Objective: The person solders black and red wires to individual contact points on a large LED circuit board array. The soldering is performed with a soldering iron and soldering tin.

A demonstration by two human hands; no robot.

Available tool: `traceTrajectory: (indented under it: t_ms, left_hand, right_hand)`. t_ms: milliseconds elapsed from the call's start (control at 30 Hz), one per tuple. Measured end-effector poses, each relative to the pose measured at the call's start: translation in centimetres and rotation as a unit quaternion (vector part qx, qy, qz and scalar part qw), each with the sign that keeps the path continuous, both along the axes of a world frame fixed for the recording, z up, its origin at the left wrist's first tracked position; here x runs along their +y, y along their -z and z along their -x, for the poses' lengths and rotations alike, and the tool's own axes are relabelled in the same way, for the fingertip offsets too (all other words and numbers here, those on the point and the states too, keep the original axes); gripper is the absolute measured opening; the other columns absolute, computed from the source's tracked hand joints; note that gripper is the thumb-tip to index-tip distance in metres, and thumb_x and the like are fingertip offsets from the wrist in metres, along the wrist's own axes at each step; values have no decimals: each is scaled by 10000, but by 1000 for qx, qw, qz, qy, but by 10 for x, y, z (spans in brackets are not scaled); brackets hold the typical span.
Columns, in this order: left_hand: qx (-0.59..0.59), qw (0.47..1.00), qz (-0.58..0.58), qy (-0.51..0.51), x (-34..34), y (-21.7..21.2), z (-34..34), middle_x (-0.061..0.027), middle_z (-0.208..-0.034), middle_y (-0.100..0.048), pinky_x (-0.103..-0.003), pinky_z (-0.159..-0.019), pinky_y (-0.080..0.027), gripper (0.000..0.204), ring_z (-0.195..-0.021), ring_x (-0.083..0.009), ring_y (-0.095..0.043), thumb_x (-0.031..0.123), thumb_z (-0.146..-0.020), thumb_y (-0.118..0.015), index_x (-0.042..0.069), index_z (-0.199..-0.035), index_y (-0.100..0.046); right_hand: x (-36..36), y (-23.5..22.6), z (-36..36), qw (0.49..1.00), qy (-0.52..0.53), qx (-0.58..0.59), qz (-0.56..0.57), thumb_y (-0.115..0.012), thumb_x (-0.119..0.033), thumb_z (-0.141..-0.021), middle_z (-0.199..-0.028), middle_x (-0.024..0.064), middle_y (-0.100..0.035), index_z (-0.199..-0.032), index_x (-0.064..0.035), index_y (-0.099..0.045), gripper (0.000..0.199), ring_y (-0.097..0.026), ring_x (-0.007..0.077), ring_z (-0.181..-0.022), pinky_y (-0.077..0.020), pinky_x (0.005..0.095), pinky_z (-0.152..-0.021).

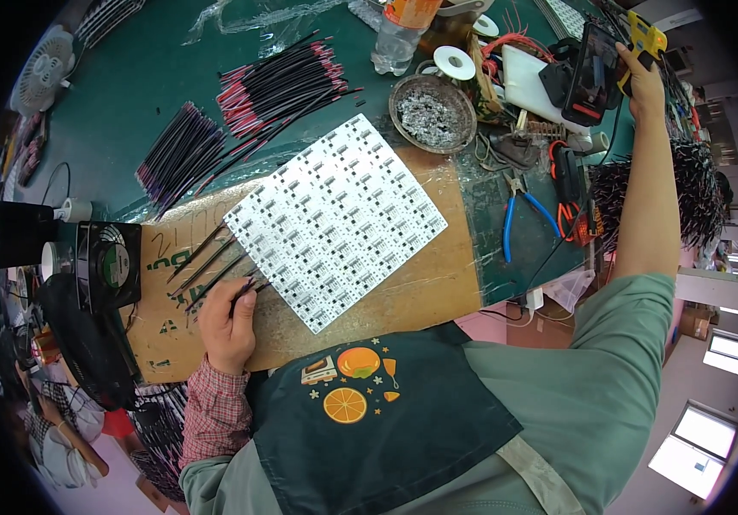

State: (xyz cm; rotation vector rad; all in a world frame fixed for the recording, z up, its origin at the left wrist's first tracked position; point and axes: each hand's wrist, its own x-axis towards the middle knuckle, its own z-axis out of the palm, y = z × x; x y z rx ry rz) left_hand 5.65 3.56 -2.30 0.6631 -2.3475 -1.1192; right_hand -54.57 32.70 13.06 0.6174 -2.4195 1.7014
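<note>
Left hand (227,324), left of center and lower: finger and thumb pinched, apparently on a thin dark wire (243,293), just beside the lower-left edge of a white circuit-board panel (339,223). Right hand (645,87), upper right, well apart from the left: at a phone (592,77) and a yellow-and-black tool (646,39), exact grip impossible to tell. Panel at center, turned cornerwise on a brown cardboard sheet (433,292) atop the green counter (150,51). Farther out: larger bundle (281,86) and smaller bundle (182,150) of dark wires, upper left. Progress, by judgement: early; few wires beside the panel, many in bundles, none across the printed face; any edge joints too small to tell.
</note>
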Motion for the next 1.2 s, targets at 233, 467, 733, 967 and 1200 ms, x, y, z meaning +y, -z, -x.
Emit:
traceTrajectory:
  t_ms: [233, 467, 733, 967, 1200]
  left_hand:
    - [13, 1000, -9, -1, -1, 1, 1, -139, -810, -608, -310, -641, -450, 166, -697, -244, -578, 115, -885, -598, -21, -977, -620]
    - [34, 992, -92, -76, 0, 15, -18, -139, -888, -611, -311, -684, -466, 151, -734, -255, -586, 77, -878, -594, -12, -998, -620]
    - [9, 991, 122, 45, -9, -32, 11, -123, -826, -601, -335, -630, -474, 207, -715, -284, -590, -36, -767, -636, 24, -965, -636]
    - [-61, 993, 76, 69, 8, -20, 2, -95, -812, -612, -334, -630, -484, 198, -705, -266, -599, -13, -756, -670, 49, -943, -652]
    - [-70, 982, 163, 57, 11, -2, -12, -25, -714, -530, -346, -537, -437, 324, -616, -232, -551, 22, -628, -669, 132, -932, -657]
  right_hand:
    - [27, -15, -14, 998, 10, -17, 55, -701, -213, -845, -1094, 89, -666, -1102, -1, -599, 349, -626, 119, -899, -494, 247, -771]
    - [32, -30, -105, 985, -11, 31, 169, -670, -144, -861, -1078, 165, -650, -1194, 17, -494, 409, -636, 200, -914, -520, 318, -815]
    - [32, 10, -263, 931, -234, -94, 263, -540, -267, -935, -787, 32, -449, -1386, -14, -287, 575, -437, 140, -702, -401, 276, -700]
    - [-19, 96, -383, 859, -291, -364, 213, -783, -335, -744, -635, -7, -470, -1294, -1, -383, 758, -472, 126, -536, -422, 263, -499]
    - [-25, 138, -429, 757, -385, -513, 121, -727, -203, -782, -703, 28, -504, -1063, -9, -532, 393, -501, 139, -621, -446, 293, -587]
